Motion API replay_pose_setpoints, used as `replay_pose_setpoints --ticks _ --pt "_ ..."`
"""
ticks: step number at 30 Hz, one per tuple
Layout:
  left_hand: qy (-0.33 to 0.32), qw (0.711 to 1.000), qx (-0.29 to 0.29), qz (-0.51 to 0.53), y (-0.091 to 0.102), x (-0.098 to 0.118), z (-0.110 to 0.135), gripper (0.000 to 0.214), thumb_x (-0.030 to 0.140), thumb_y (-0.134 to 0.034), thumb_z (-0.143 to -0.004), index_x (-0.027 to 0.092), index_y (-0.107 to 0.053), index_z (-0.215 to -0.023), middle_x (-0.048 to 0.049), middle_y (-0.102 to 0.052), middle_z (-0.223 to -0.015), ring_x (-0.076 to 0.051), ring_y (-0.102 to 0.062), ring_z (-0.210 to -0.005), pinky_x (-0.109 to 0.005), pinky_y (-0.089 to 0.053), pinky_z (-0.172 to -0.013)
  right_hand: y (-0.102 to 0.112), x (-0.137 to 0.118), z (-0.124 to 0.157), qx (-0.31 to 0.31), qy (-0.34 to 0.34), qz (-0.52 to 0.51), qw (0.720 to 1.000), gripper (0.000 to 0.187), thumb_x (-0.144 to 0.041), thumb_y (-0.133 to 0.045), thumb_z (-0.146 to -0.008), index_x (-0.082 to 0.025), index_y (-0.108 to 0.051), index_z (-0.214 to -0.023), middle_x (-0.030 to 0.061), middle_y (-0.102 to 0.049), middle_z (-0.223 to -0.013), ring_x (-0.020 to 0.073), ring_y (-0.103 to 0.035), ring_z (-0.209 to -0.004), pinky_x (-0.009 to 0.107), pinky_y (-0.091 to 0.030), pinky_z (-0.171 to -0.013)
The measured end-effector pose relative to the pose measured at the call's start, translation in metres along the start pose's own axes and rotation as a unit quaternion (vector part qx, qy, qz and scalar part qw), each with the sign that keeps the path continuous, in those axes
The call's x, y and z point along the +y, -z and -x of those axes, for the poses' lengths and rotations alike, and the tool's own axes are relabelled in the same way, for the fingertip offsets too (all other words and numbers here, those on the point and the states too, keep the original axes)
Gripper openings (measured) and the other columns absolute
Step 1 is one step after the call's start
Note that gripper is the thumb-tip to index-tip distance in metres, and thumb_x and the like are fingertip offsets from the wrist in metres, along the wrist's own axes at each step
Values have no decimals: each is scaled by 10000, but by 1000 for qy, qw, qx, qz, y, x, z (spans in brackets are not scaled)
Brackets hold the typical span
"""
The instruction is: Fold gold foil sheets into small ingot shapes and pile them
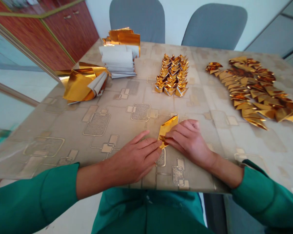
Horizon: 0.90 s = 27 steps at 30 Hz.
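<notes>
A folded strip of gold foil paper [167, 129] lies tilted on the tabletop between my two hands. My left hand [134, 159] presses its fingertips against the strip's lower end. My right hand [190, 143] holds the other side, its fingers over the strip's lower part, so that part is hidden. Both palms face down, and the strip's upper tip sticks out past my right fingers.
Ahead stand a stack of white-backed paper sheets [118, 61], loose gold foil sheets [84, 84], a cluster of gold folded ingots [172, 75] and rows of folded gold pieces [251, 91]. Grey chairs [214, 26] stand beyond the patterned table [97, 123].
</notes>
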State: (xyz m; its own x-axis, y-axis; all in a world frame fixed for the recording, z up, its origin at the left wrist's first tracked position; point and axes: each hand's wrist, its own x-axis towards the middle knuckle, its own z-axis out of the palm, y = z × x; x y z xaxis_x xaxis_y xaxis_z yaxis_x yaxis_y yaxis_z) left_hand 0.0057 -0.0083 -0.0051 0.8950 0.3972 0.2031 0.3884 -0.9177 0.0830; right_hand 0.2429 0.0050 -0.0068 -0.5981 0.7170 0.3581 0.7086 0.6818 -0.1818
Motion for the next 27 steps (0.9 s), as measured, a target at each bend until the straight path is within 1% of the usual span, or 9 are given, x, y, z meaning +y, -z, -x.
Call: replay_pose_setpoints --ticks 1,3,5,8,12,17,20,24,27 --pt "4 1000 -3 -2 1 1 -2 383 271 -498 -943 102 -559 -1281 -129 -629 -1291 -253 -560 -1178 -511 -271 -1167 2 0 5 -3 19 1 1000 160 -253 -530 -981 -220 -671 -914 23 -677 -835 193 -532 -849 385 -301 -830" --pt "11 1000 -1 -11 1 2 -5 404 285 -502 -942 98 -545 -1298 -122 -638 -1271 -250 -568 -1147 -508 -284 -1157 5 -1 16 -31 50 13 998 172 -222 -513 -987 -232 -678 -1034 34 -696 -910 207 -552 -927 398 -319 -872" --pt "15 1000 4 -22 0 4 -7 405 309 -510 -943 92 -552 -1283 -124 -641 -1260 -251 -571 -1132 -505 -295 -1148 6 -2 25 -43 35 24 998 198 -217 -502 -989 -237 -675 -1083 42 -704 -939 217 -561 -961 414 -326 -903" --pt "16 999 8 -28 -2 6 -8 377 336 -525 -944 112 -576 -1243 -115 -651 -1240 -243 -574 -1130 -502 -295 -1144 6 -3 32 -34 10 31 999 197 -232 -512 -987 -234 -674 -1099 48 -717 -999 221 -569 -981 437 -324 -934" --pt "14 999 14 -37 -1 6 -5 383 364 -541 -940 128 -583 -1238 -121 -650 -1251 -245 -574 -1142 -514 -280 -1145 10 -1 34 -20 20 44 999 210 -222 -520 -986 -233 -658 -1143 39 -727 -1059 212 -576 -998 455 -289 -1009" --pt "1 999 -2 -42 3 4 -4 409 415 -536 -939 120 -591 -1217 -132 -642 -1258 -261 -563 -1155 -540 -276 -1140 16 3 38 -18 30 60 998 226 -207 -513 -986 -231 -657 -1158 30 -725 -1076 207 -580 -1026 469 -268 -1058" --pt "8 999 -14 -32 3 1 -11 331 366 -538 -945 138 -601 -1176 -97 -667 -1173 -236 -588 -1087 -533 -293 -1131 16 4 39 -16 34 82 996 215 -207 -497 -993 -212 -666 -1126 37 -724 -1086 201 -574 -1016 458 -273 -1056" --pt "22 998 -27 -59 -1 2 -23 292 283 -515 -958 155 -582 -1212 -58 -659 -1016 -212 -600 -979 -517 -326 -1109 16 3 34 -6 49 96 994 190 -192 -500 -987 -185 -688 -1011 45 -729 -989 198 -567 -966 431 -308 -1025" --pt "33 996 -24 -74 -4 4 -27 268 286 -511 -960 148 -602 -1170 -53 -638 -960 -213 -599 -964 -504 -346 -1095 16 1 32 -7 47 95 994 192 -194 -497 -986 -198 -689 -989 45 -724 -967 199 -555 -966 424 -311 -1019"
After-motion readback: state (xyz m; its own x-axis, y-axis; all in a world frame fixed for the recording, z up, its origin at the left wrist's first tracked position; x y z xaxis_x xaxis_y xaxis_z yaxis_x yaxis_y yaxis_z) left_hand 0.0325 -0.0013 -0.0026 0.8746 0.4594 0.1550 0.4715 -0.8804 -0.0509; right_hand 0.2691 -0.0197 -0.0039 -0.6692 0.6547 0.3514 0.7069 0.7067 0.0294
